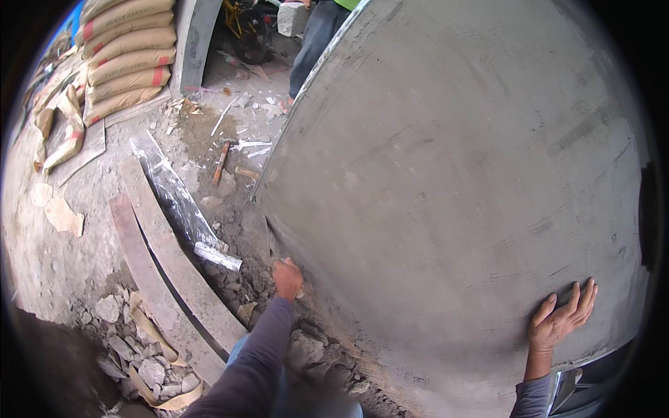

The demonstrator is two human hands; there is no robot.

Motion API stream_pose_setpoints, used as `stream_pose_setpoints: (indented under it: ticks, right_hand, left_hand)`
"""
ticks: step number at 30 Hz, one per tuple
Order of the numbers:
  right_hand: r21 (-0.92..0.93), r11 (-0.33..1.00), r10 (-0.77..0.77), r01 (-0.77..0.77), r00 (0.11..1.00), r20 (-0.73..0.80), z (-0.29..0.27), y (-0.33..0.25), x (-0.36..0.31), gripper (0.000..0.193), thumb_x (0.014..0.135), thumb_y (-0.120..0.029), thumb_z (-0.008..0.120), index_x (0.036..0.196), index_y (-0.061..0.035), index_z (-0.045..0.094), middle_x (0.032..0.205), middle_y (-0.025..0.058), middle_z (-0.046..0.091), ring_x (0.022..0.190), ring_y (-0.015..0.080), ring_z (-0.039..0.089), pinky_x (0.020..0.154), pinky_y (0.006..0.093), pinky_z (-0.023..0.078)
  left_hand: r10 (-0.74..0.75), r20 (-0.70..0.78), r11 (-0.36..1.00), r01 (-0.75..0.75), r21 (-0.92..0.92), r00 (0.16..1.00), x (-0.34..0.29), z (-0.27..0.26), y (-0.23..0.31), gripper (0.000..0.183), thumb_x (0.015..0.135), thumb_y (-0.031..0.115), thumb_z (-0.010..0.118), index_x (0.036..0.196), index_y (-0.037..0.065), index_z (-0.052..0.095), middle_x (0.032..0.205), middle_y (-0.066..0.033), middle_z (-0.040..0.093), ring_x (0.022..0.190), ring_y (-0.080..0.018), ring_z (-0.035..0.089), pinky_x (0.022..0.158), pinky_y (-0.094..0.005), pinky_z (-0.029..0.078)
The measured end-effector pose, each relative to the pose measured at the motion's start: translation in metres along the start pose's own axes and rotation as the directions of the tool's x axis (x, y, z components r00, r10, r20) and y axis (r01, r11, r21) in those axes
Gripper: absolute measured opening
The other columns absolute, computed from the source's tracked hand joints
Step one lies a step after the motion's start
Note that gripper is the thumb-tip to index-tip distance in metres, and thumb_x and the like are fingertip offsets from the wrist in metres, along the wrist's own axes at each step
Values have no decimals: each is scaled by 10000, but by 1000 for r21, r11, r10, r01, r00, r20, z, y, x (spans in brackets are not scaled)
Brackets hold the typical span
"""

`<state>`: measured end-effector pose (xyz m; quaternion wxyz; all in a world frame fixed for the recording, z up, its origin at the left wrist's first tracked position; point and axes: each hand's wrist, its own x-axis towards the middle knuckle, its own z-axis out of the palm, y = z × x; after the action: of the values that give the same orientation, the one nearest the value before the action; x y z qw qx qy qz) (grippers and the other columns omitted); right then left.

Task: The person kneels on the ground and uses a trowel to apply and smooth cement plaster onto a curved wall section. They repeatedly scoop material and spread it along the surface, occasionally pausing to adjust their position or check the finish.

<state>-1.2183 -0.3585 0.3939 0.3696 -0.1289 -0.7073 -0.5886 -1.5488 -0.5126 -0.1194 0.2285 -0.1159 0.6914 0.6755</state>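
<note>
A grey plastered wall (432, 167) fills the right half of the view. My left hand (286, 279) is closed low down by the wall's bottom left corner. From it a thin, pointed trowel blade (270, 235) reaches up against the wall's lower edge; my fingers hide most of the handle. On the right, my right hand (562, 318) lies against the plaster with its fingers spread, holding nothing. Broken rubble and loose dirt (306, 346) lie along the wall's foot, below my left hand.
Two long boards (171, 272) lie left of my forearm, beside a white-smeared strip (174, 191). Stacked cement bags (132, 59) stand far left. Rubble (150, 373) lies lower left. Beyond the wall's edge is another person's leg (315, 49), near a pale block (293, 19).
</note>
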Motion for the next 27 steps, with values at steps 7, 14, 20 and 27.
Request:
stream_pose_setpoints:
  ticks: [7, 14, 20, 27]
  right_hand:
    - [10, 1000, -12, 12, 1000, -18, 9, 8, -12, 528, 1047, -260, 536, 1507, -24, 433, 1615, 251, 424, 1537, 443, 349, 1242, 562, 249]
    - [10, 1000, -20, 20, 999, -31, 23, 14, -17, 532, 1048, -259, 541, 1524, -50, 426, 1629, 228, 416, 1541, 423, 350, 1245, 553, 254]
    - [26, 1000, -8, 9, 999, -43, 23, 15, -10, 528, 1057, -270, 527, 1518, -35, 424, 1625, 239, 415, 1538, 424, 353, 1245, 554, 253]
    - [6, 1000, -22, 22, 1000, -17, 8, 12, -6, 516, 1061, -276, 520, 1502, -22, 440, 1616, 248, 423, 1530, 438, 359, 1240, 560, 261]
  left_hand:
    - [117, -44, 957, -101, 273, 992, -19, 30, -49, 437, 1106, 336, 483, 1167, -96, 495, 988, -394, 681, 881, -548, 679, 812, -583, 553]
    - [239, -89, 945, -211, 249, 967, -6, 48, -46, 432, 1104, 340, 500, 1154, -88, 474, 954, -371, 687, 716, -476, 693, 661, -540, 569]
    - [183, -79, 935, -148, 321, 980, -9, 29, 2, 407, 1097, 322, 498, 1169, -79, 475, 1009, -408, 678, 985, -579, 674, 854, -629, 535]
    - [134, -52, 951, -114, 288, 990, -24, 24, 6, 389, 1101, 311, 493, 1175, -71, 482, 970, -385, 685, 969, -567, 685, 849, -610, 544]
